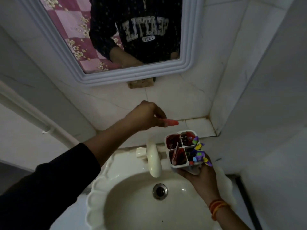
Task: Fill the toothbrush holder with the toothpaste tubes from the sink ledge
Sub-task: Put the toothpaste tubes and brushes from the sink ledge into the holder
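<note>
Left hand [147, 113] pinches tube [171, 122]; right hand [197, 173] grips holder [182, 150].

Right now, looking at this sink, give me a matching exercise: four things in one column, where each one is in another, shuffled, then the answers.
Things:
1. red tube
2. toothbrush holder
3. tap
4. drain

Places:
A. at the bottom of the basin
B. held up in the right hand
C. pinched in the left hand above the ledge
D. at the back of the sink, spout over the basin

Pairs: 1-C, 2-B, 3-D, 4-A
</note>
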Motion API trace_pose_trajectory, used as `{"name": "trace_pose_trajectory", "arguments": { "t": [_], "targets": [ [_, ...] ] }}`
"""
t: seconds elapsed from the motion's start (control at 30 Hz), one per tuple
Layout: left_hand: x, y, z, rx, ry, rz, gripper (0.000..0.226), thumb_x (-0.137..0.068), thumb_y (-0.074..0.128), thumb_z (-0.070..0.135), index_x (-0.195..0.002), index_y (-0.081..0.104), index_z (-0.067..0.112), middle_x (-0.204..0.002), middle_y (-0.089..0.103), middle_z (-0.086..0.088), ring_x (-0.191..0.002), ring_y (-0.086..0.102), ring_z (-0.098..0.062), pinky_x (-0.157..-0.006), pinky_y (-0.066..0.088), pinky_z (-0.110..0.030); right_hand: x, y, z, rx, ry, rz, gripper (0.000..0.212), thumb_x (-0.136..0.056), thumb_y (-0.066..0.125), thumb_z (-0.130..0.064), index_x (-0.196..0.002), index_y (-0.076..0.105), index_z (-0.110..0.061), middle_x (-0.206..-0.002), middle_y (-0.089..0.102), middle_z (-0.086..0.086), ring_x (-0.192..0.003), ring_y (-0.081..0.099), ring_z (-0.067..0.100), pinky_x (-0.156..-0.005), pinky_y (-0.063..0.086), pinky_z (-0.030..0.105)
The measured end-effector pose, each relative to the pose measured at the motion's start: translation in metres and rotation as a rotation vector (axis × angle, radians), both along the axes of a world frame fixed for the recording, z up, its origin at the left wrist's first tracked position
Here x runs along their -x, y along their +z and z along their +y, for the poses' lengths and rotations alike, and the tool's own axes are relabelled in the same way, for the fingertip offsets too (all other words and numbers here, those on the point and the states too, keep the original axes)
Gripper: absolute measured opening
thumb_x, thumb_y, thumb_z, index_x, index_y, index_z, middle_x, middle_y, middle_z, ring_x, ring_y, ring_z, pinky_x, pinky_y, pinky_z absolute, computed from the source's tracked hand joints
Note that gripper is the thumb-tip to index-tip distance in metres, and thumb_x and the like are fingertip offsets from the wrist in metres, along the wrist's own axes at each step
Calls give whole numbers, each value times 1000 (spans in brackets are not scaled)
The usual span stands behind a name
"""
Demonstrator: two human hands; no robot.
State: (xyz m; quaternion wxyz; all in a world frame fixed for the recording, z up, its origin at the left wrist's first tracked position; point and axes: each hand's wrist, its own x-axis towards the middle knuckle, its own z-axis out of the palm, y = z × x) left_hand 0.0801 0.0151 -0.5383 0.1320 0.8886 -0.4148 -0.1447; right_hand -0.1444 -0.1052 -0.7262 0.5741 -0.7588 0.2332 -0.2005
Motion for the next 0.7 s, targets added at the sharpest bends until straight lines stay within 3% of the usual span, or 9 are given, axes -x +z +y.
{"name": "trace_pose_trajectory", "arguments": {
  "t": [0.07,0.13,0.23,0.37,0.57,0.67,0.7],
  "targets": [
    [16,21,-10,-96,-42,-31,57,-70,70,70,-98,81,22,-91,77,8,-81,69,-8,-76,57,-26,0,3,2,-28,-1,-5,81,-55,103,-27,-126,64,-21,-118,72,-16,-113,65,-7,-93,52,9],
    [24,22,-20,-209,-91,-86,39,-78,78,51,-103,79,21,-96,77,7,-84,69,-8,-79,59,-27,0,5,2,-48,0,-11,78,-55,102,-20,-123,65,-17,-112,73,-17,-108,64,-13,-86,48,0],
    [35,12,-30,-330,-166,-94,30,-84,79,29,-113,76,22,-108,75,4,-97,69,-12,-86,58,-29,1,8,3,-68,12,-23,78,-55,102,-17,-123,64,-14,-116,72,-11,-108,64,-14,-85,47,-1],
    [48,4,-42,-473,-249,-87,40,-82,75,16,-121,73,25,-116,72,0,-105,66,-17,-92,58,-35,2,12,4,-105,24,-72,75,-57,98,-2,-118,60,-22,-113,68,-17,-102,61,-23,-80,47,-3],
    [53,17,-44,-428,-153,-21,43,-86,69,1,-125,72,17,-122,74,-2,-112,68,-17,-102,55,-32,3,4,0,-93,37,-56,78,-57,101,-17,-125,64,-18,-118,73,-11,-112,68,-2,-87,55,9],
    [48,16,-44,-435,-56,0,45,-89,59,-5,-130,68,12,-130,71,-4,-119,66,-19,-106,52,-32,4,4,-1,-69,38,-36,90,-54,101,-33,-132,59,-20,-125,69,-12,-116,64,-4,-93,55,14],
    [48,13,-44,-476,-45,11,47,-89,59,-5,-133,66,10,-133,69,-5,-121,65,-21,-106,51,-32,3,3,-1,-68,32,-32,91,-54,101,-29,-133,58,-19,-125,69,-12,-116,63,-8,-93,55,12]
  ]
}}
